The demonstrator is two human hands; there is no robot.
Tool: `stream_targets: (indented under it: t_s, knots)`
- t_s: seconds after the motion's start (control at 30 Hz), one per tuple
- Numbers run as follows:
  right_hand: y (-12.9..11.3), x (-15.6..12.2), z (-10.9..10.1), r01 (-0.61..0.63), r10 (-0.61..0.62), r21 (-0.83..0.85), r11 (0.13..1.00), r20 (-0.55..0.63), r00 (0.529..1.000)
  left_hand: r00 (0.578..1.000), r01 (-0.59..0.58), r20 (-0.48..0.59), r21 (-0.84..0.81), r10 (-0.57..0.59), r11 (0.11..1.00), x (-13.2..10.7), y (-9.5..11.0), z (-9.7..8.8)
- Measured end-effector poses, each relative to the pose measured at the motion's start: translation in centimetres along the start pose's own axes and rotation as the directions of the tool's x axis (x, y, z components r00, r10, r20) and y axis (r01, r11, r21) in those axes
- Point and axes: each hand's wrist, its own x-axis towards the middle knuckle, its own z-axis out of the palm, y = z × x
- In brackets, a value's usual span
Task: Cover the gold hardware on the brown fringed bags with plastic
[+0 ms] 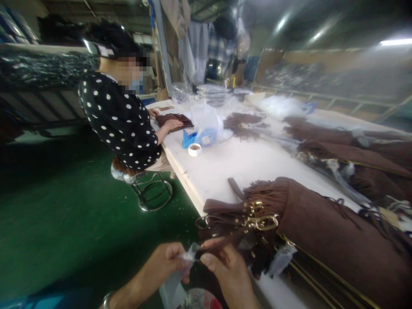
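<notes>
So the big bag (341, 244) up front was plain chocolate brown, the fringe (264, 192) ran the same shade, and the strap (236, 237) pretty much matched. Clasps (253, 223) were shiny gold, same with the thin edging (322, 265). The plastic film (174, 289) was a cloudy, see-through white. Tabletop (234, 167) was white, floor (64, 197) a deep green. Best pattern honestly went to the co-worker's top (119, 116): black with white polka dots all over. Also spotted a bright blue tape dispenser (187, 140), a white tape roll (195, 153), some dark-and-white checked cloth (222, 47) and a silvery bracelet (107, 299).
</notes>
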Motion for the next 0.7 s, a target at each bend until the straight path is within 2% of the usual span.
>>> stream_targets:
  t_s: [0.1,0.23,0.33,0.53,0.7]
  knots:
    - [-0.2,-0.1,0.3,0.032,-0.042,-0.085,0.996,-0.118,0.992,0.999,0.052,0.018,-0.031,-0.052,0.998,-0.1,-0.5,-0.1]
    - [-0.2,-0.2,1.0,0.05,-0.077,-0.128,0.99,-0.216,0.973,0.998,0.045,0.044,-0.03,-0.044,0.999,-0.2,-1.0,0.0]
    - [-0.2,-0.2,1.3,0.074,-0.101,-0.125,0.989,-0.22,0.97,0.996,0.052,0.072,-0.052,-0.048,0.997,-0.5,-0.6,0.3]
    - [-0.3,0.1,1.4,0.097,-0.097,-0.009,0.995,-0.22,0.971,0.953,0.211,0.264,-0.214,-0.152,0.954,-1.1,0.4,0.8]
    - [-0.4,-0.1,1.5,0.115,-0.109,0.021,0.993,-0.2,0.974,0.952,0.229,0.275,-0.36,-0.132,0.905,-0.9,0.4,1.0]
